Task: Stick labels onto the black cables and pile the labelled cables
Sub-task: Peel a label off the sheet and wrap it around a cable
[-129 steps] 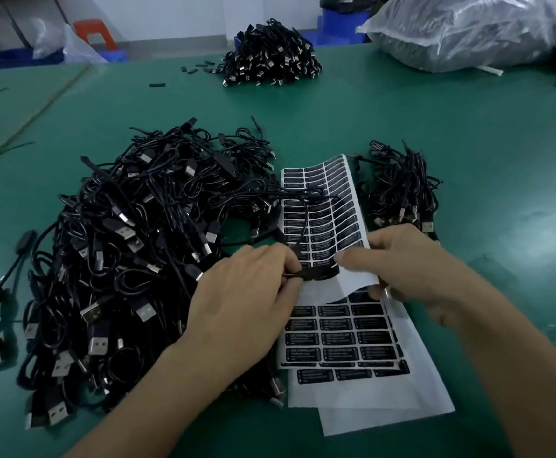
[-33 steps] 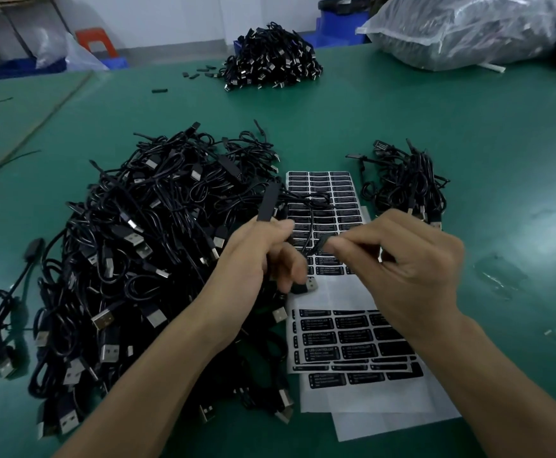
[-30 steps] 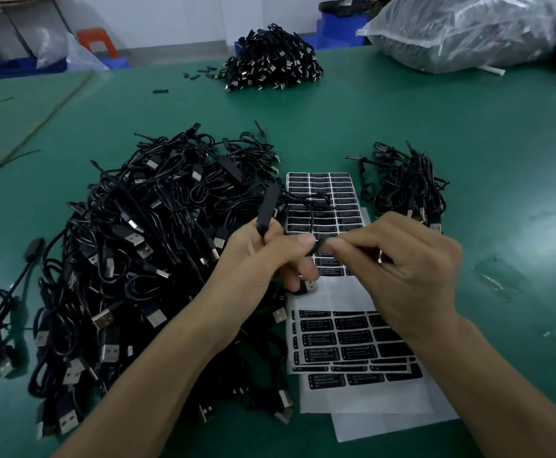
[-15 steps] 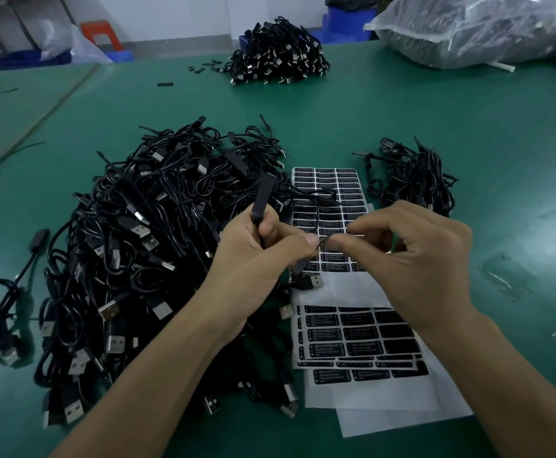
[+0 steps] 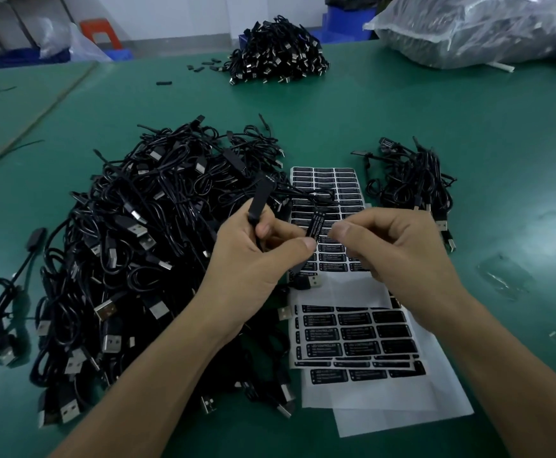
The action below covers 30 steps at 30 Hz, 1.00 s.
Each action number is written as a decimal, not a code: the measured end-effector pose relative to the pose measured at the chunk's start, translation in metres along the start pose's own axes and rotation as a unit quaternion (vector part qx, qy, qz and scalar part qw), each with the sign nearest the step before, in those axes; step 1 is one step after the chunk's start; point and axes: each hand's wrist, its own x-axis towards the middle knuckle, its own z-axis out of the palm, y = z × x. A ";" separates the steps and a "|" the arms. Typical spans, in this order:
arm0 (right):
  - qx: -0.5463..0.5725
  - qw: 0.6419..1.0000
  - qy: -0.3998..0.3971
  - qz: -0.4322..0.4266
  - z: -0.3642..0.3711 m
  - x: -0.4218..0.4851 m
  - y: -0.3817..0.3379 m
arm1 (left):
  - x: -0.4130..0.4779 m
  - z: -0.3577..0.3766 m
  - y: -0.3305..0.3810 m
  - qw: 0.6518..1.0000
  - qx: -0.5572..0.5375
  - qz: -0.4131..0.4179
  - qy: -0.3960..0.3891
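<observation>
My left hand [image 5: 257,262] grips a black cable by its slim controller block [image 5: 260,201], which sticks up above the fingers. That cable's USB plug [image 5: 307,281] hangs below the hand. A black label [image 5: 315,228] stands on edge between my two thumbs, close to the left thumb tip. My right hand [image 5: 399,256] has thumb and forefinger pinched together at the label's side. Under both hands lie the label sheets [image 5: 352,338], with rows of black labels on white backing. A big heap of black cables [image 5: 131,246] lies to the left, a small pile [image 5: 409,180] to the right.
The green table [image 5: 435,110] carries another cable pile [image 5: 276,54] at the far edge, with a few small black parts [image 5: 204,66] beside it. A clear plastic bag [image 5: 481,24] lies at the far right. One stray cable [image 5: 2,292] lies at the left.
The label was peeled off the sheet and lifted. My left hand raised the cable, and both hands came together above the sheet. The label now stands turned on edge between the thumbs.
</observation>
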 end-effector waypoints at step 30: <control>-0.103 0.987 -0.122 -0.009 0.004 -0.004 -0.002 | -0.002 0.001 -0.002 0.999 0.047 0.013 -0.017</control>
